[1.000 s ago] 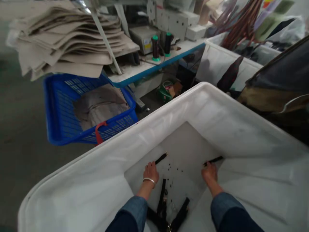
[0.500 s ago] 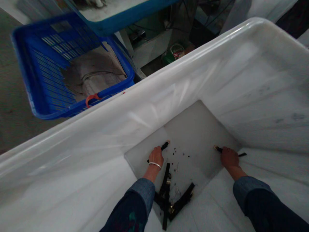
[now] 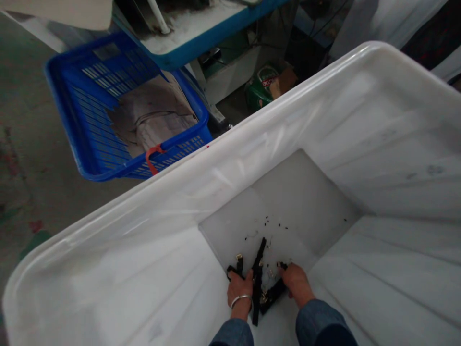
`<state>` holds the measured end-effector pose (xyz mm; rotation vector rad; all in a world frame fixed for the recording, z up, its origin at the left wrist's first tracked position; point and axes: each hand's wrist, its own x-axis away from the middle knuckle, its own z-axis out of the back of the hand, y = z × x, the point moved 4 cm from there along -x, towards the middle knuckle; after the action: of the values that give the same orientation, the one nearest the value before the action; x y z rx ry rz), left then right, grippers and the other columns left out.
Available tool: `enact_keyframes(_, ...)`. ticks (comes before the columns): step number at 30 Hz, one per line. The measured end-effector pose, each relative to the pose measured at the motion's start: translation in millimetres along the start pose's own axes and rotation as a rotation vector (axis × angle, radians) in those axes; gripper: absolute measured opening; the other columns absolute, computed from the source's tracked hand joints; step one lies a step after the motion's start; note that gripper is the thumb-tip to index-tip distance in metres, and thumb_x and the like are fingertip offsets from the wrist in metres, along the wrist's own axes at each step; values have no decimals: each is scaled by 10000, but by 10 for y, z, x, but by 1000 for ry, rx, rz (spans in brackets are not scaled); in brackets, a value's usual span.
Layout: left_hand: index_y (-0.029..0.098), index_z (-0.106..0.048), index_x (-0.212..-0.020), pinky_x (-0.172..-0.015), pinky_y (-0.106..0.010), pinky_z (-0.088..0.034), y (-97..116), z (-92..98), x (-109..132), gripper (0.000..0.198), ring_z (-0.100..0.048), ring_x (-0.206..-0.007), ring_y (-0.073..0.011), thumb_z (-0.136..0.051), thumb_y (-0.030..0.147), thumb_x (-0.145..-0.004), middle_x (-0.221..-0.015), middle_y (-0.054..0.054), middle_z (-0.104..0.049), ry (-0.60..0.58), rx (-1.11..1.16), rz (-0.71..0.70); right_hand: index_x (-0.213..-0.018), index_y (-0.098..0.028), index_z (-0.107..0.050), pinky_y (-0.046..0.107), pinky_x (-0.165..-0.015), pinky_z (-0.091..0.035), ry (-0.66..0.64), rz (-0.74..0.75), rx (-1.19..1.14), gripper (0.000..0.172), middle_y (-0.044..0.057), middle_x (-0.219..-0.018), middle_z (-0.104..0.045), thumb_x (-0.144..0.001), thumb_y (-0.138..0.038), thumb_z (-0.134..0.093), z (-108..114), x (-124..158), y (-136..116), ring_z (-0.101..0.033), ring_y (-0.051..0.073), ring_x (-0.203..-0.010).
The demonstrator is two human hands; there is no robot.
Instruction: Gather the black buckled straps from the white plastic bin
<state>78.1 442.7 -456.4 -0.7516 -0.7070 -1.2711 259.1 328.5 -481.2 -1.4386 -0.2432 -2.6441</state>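
Sitting on the floor at far left, a blue plastic basket (image 3: 90, 120) holds grey fabric pieces (image 3: 151, 117). Down in the white tub (image 3: 324, 120), the left hand (image 3: 239, 288) curls around black straps (image 3: 258, 278) on the tub's bottom. Just beside it, the right hand (image 3: 295, 283) closes on what looks like another strap end; the view is dim.
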Motion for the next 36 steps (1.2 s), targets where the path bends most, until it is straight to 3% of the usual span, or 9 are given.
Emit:
enact_keyframes(3, 56, -368, -1136, -664, -379, -460, 53, -106, 57, 717, -592, -853, -291, -468, 608, -689, -973, -188, -574, 43, 15, -21, -780, -123, -617, 356, -731, -462, 29, -18, -81, 385, 168, -847, -666, -679, -491, -566, -228, 210, 48, -620, 270, -861)
enact_keyframes(7, 110, -318, -1189, -766, -392, -431, 152, -187, 111, 708, -519, -986, -305, -581, 489, -651, -1084, -169, -497, 103, 24, -139, -954, -117, -582, 403, -644, -460, 104, -96, -221, 515, 217, -910, -651, -682, -543, -483, -393, 358, 12, -618, 336, -841)
enact_keyframes(11, 132, -369, -1151, -949, -390, -309, 239, -181, 119, 631, -376, -1136, -297, -649, 321, -618, -1178, -148, -414, 169, 59, -268, -1010, -121, -565, 364, -670, -459, 175, -114, -395, 504, 195, -983, -640, -708, -501, -429, -483, 338, -89, -602, 310, -904)
enact_keyframes(16, 122, -328, -1197, -999, -352, -265, 339, -195, 93, 571, -366, -1146, -245, -566, 171, -679, -1205, -132, -406, 140, 186, -355, -868, -142, -634, 324, -644, -453, 175, -72, -606, 401, 135, -878, -680, -687, -448, -448, -539, 274, -213, -616, 292, -846)
enact_keyframes(21, 121, -280, -1244, -887, -263, -393, 433, -283, 103, 523, -484, -1057, -174, -479, 146, -762, -1215, -147, -447, -44, 384, -394, -819, -111, -647, 298, -625, -465, 134, -26, -814, 382, 132, -810, -690, -657, -425, -503, -579, 306, -337, -627, 262, -781)
enact_keyframes(28, 144, -498, -1073, -831, -371, -454, 620, -359, 195, 275, -551, -940, -158, -433, 290, -850, -1036, -61, -580, -406, 614, -488, -886, -137, -613, 266, -612, -491, 51, 27, -1023, 525, 54, -774, -693, -494, -478, -682, -492, 323, -332, -631, 219, -748)
enact_keyframes(33, 125, -538, -996, -648, -291, -507, 523, -243, 312, 254, -584, -722, -110, -484, 305, -826, -868, -28, -609, -704, 608, -484, -795, -119, -615, 284, -506, -493, -111, 14, -1113, 475, 38, -626, -672, -456, -435, -719, -358, 411, -186, -618, 200, -578)
enact_keyframes(36, 128, -532, -1019, -635, -281, -514, 494, -122, 357, 259, -594, -716, -107, -471, 298, -834, -868, -29, -618, -792, 567, -490, -700, -98, -621, 284, -449, -474, -207, 31, -1110, 394, 29, -527, -643, -388, -293, -763, -254, 421, -104, -593, 193, -493)
